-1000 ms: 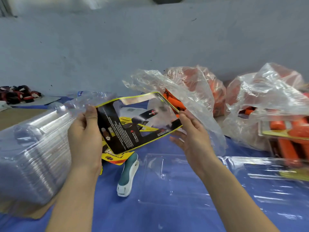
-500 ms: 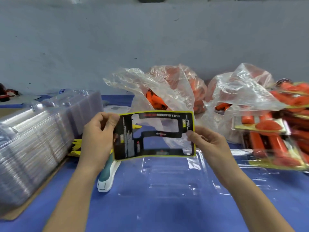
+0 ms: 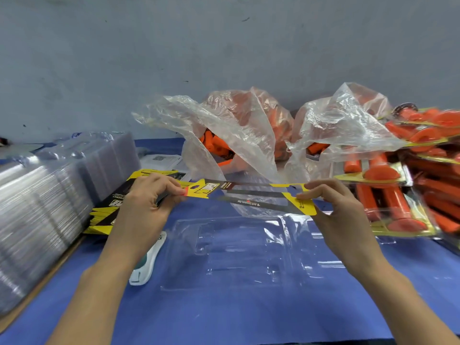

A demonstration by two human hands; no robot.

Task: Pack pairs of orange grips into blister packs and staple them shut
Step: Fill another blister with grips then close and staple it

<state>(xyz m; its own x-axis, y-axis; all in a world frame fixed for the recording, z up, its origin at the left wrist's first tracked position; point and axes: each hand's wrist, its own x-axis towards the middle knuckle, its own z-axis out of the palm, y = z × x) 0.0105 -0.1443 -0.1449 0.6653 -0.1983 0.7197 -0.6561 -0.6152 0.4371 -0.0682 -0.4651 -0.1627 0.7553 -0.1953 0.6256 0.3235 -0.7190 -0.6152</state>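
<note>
Orange grips [image 3: 214,143] lie loose inside two clear plastic bags [image 3: 249,125] at the far side of the blue tabletop [image 3: 249,312], in front of a grey wall [image 3: 224,46]. More grips are sealed in the finished packs [image 3: 398,192], which are piled at the right edge.

The open blister pack [image 3: 236,247] lies flat on the tabletop in the middle, just below the hands, and its moulded cavities hold nothing.

Both hands hold one yellow and black insert card [image 3: 249,192] in the air above this pack. The card is almost level, so the camera sees it nearly from its edge. The left hand [image 3: 146,205] pinches the left end of the card between thumb and curled fingers. The right hand [image 3: 341,212] pinches the right end in the same way, thumb under and fingers on top.

A pile of the same cards [image 3: 107,215] lies on the tabletop behind the left hand. It touches a big stack of clear shells [image 3: 49,195] at the left side.

Under the left forearm there is a white and teal tool, probably the stapler [image 3: 146,267], but the arm hides a large part of it. It lies just beside the left edge of the blister pack.
</note>
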